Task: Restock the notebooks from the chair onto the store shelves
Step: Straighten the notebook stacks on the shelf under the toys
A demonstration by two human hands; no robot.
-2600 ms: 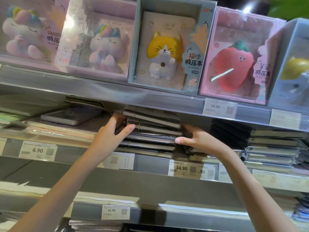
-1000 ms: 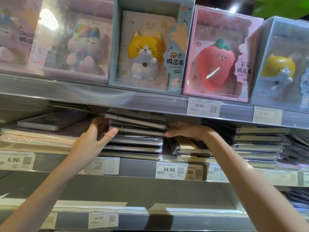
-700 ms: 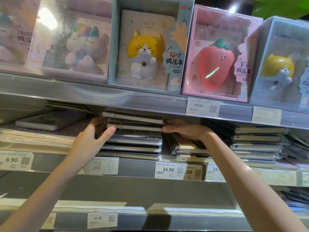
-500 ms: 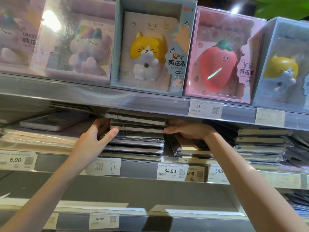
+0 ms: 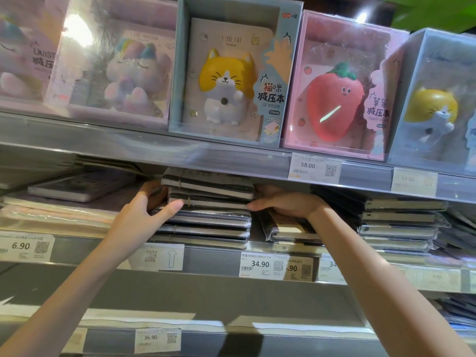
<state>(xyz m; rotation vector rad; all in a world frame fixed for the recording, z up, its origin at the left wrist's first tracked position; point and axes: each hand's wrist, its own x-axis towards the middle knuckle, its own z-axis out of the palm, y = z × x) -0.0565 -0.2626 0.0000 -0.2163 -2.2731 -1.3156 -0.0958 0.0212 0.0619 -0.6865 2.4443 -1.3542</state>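
A stack of dark notebooks (image 5: 206, 202) lies flat on the middle shelf (image 5: 213, 258), its top just under the shelf above. My left hand (image 5: 146, 212) holds the stack's left end, thumb across the front edge of an upper notebook and fingers curled round behind. My right hand (image 5: 286, 203) rests palm down against the stack's right side, thumb pointing left along the front edge; its fingers reach back out of sight. No chair is in view.
Right of the stack lie a low wrapped pile (image 5: 288, 230) and a taller pile of notebooks (image 5: 399, 222). Flat packs (image 5: 79, 188) lie to the left. Boxed squishy-toy notebooks (image 5: 226, 81) fill the upper shelf. Price tags (image 5: 262, 265) line the shelf edges.
My right hand rose from the low pile to the stack's right side. The top notebooks were nudged closer into line. Over the last half second both hands stay put.
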